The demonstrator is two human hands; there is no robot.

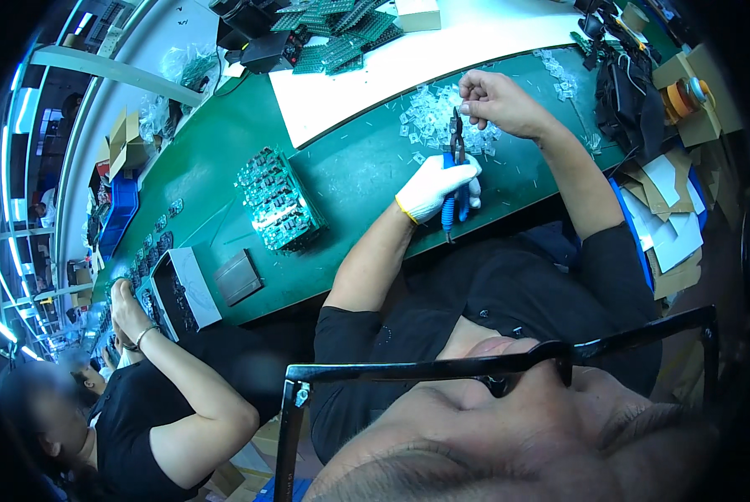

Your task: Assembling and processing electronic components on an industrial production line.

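My left hand [433, 189], in a white glove, is closed around the blue handles of a pair of cutting pliers [457, 151]. The dark jaws point away from me. Beside the jaw tips is my bare right hand [502, 105], its thumb and fingers pinched together; whatever sits between them is too small to make out. Around and under both hands, a loose heap of small clear plastic pieces [429, 113] lies on the green table mat [350, 159]. Left of the heap stands a block of stacked green circuit boards [276, 205] with dark components on top.
A white sheet [391, 71] covers the table's far side, with piled green boards [341, 38] on it. At left are a flat grey-brown panel [238, 277], a white box [192, 284] of dark parts and a co-worker's arm [195, 376]. Cardboard scraps [672, 201] fill a bin at right.
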